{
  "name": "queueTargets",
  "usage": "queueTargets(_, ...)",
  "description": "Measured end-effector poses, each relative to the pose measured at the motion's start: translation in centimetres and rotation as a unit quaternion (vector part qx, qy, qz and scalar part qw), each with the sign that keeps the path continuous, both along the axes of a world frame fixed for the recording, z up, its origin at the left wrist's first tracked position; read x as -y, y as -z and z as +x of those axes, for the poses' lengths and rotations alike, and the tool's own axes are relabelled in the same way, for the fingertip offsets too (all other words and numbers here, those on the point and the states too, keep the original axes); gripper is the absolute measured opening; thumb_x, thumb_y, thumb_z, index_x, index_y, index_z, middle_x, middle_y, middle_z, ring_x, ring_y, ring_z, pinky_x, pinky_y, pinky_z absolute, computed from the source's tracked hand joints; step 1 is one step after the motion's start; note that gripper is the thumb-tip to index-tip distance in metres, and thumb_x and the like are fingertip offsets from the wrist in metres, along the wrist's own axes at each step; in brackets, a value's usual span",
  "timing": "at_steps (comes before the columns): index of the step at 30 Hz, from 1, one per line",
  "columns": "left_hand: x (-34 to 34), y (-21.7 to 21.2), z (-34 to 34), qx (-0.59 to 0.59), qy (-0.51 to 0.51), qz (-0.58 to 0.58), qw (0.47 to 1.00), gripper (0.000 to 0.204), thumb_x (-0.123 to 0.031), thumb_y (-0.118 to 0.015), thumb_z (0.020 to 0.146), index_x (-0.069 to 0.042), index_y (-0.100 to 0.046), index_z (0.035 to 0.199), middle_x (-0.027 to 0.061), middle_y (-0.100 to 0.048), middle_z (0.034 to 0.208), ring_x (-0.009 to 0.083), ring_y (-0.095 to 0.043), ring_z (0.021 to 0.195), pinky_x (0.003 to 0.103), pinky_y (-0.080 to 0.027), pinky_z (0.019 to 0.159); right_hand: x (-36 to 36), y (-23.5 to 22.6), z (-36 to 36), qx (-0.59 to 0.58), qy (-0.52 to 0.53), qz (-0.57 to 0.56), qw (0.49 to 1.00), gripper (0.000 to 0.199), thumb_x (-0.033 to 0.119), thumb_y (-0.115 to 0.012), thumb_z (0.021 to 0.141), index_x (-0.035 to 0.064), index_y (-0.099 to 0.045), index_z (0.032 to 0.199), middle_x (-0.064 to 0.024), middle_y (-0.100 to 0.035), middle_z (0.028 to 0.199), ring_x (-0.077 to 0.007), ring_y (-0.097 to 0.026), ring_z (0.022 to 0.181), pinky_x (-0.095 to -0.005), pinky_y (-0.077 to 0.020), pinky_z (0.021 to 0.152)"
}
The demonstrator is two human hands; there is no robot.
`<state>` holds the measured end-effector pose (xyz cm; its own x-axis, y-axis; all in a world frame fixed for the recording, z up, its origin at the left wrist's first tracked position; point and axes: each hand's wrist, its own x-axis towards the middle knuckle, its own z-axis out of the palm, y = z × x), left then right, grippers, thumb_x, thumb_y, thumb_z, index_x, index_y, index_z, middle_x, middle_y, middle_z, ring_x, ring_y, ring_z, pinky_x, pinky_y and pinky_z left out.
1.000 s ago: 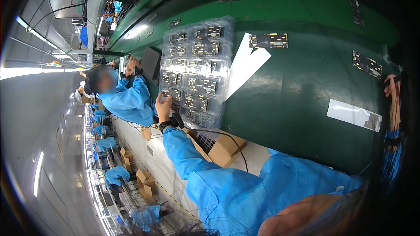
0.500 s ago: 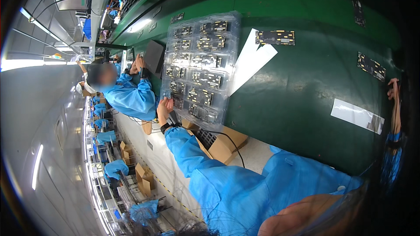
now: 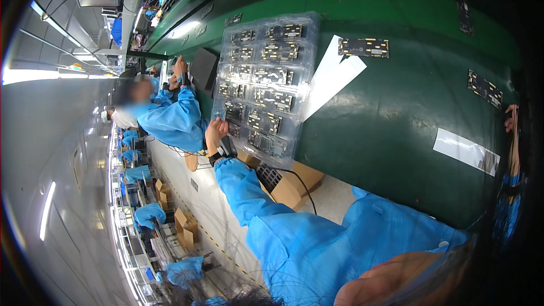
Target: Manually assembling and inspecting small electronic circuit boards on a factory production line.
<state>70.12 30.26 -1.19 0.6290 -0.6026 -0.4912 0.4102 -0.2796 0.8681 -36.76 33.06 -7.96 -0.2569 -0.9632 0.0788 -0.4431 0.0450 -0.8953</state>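
A clear plastic tray (image 3: 306, 88) lies on the green bench, its pockets filled with two columns of dark circuit boards with gold-coloured pads. At its near left corner, my left hand (image 3: 215, 135) has thumb and fingers closed on the tray's edge, beside a board in the end pocket. A dark band circles that wrist. Far off at the right rim, my right hand (image 3: 511, 119) shows only in part, and its fingers are too dark and distorted to read. Closest to it are a loose circuit board (image 3: 485, 88) and a white strip (image 3: 466, 151).
Another board (image 3: 371, 47) rests beside folded white paper (image 3: 334, 82); more boards lie along the bench's far side. A black box (image 3: 204, 71) stands left of the tray, near a co-worker in blue (image 3: 173, 122). Below the bench edge are cardboard boxes (image 3: 297, 187) and a black cable (image 3: 303, 184).
The whole view has shifted slightly, moving the bench things a little to the right. My left hand stays at the tray's corner, its fingers slightly turned.
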Motion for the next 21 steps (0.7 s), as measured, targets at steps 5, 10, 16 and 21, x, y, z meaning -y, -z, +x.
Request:
queueTargets(5,-1.5,-3.7,-4.4,0.186,-0.043,-0.072,0.979,0.075,0.002,-0.066,0.097,-0.016,-0.024,0.158,0.0164,-0.063,0.12,0.0277,-0.066,0.104,0.042,-0.058,0.088,3.9,-1.9,2.1,0.059,-0.044,0.034,0.997,0.035,0.027,-0.053,0.112,0.0011,-0.066,0.131,-0.0021,-0.064,0.103,-0.0072,-0.054,0.081,-0.022,-0.0416,0.07)
queueTargets(10,5.2,-12.4,-28.9,0.434,0.29,-0.085,0.849,0.065,0.004,-0.064,0.098,-0.007,-0.04,0.158,0.005,-0.067,0.109,0.0117,-0.065,0.092,0.025,-0.054,0.078,1.7,-4.7,6.1,0.055,0.018,-0.01,0.998,0.029,0.027,-0.052,0.112,0.0015,-0.065,0.113,-0.0012,-0.064,0.099,-0.0052,-0.056,0.077,-0.021,-0.0433,0.067)
queueTargets(16,9.9,-9.7,-46.5,0.484,0.664,-0.188,0.539,0.04,0.007,-0.064,0.093,-0.005,-0.07,0.13,0.0195,-0.073,0.113,0.0348,-0.07,0.098,0.04,-0.055,0.09,0.2,-4.9,6.5,0.085,0.028,-0.017,0.996,0.025,0.026,-0.055,0.11,0.0025,-0.065,0.109,-0.0011,-0.062,0.094,-0.0057,-0.057,0.074,-0.0211,-0.0441,0.066)
queueTargets(21,16.4,-9.0,-47.8,0.536,0.669,-0.256,0.448,0.032,0.002,-0.069,0.092,-0.005,-0.073,0.123,0.0184,-0.074,0.109,0.0333,-0.073,0.099,0.039,-0.056,0.09,0.0,-4.0,6.5,0.11,0.02,-0.014,0.994,0.024,0.024,-0.056,0.109,0.002,-0.065,0.112,-0.0022,-0.063,0.095,-0.0062,-0.057,0.073,-0.0217,-0.0447,0.066)
